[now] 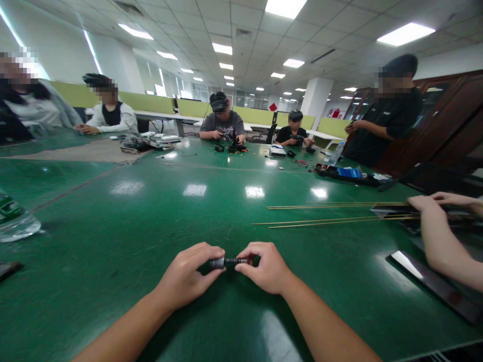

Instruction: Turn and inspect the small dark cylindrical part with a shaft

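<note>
Between my two hands is a small dark cylindrical part with a thin shaft (230,261), held level just above the green table (151,221). My left hand (188,274) pinches its thick grey end between thumb and fingers. With thumb and forefinger, my right hand (266,266) grips the narrower end of the shaft. The part's exact kind is too small to make out. Parts of both ends are hidden by my fingertips.
Thin brass-coloured rods (320,221) lie right of centre, beside another person's hands (433,211). A dark flat phone-like slab (430,284) rests near that arm. On the left stands a clear bottle (17,221). Several people work across the table near a black tray (343,174).
</note>
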A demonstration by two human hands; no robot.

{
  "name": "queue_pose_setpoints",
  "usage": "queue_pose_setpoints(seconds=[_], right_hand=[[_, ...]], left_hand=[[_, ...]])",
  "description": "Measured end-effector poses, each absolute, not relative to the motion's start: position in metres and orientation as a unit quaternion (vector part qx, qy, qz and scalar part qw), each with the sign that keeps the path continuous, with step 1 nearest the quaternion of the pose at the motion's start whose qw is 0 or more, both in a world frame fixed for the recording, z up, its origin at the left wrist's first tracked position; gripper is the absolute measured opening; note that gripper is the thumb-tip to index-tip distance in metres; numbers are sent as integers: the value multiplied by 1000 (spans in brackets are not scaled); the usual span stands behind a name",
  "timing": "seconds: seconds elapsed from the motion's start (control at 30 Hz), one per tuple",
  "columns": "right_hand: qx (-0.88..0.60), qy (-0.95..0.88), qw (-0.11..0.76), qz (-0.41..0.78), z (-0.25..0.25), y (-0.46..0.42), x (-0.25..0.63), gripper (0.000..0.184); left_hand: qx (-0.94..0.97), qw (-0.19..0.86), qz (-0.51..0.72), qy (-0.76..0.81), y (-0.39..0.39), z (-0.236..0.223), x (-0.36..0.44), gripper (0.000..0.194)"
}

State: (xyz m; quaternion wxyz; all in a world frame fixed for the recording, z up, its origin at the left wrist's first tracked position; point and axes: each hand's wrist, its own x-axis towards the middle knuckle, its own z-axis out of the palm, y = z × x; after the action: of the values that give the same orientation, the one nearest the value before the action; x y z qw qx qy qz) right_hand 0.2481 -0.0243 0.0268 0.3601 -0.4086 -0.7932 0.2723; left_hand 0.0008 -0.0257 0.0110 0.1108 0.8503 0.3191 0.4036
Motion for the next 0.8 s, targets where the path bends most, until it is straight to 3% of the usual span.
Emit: queue_pose_setpoints(seconds=[0.8], right_hand=[[-408,-789,367,275,27,-24,249,7]], left_hand=[[848,108,409,320,-26,13,1,30]])
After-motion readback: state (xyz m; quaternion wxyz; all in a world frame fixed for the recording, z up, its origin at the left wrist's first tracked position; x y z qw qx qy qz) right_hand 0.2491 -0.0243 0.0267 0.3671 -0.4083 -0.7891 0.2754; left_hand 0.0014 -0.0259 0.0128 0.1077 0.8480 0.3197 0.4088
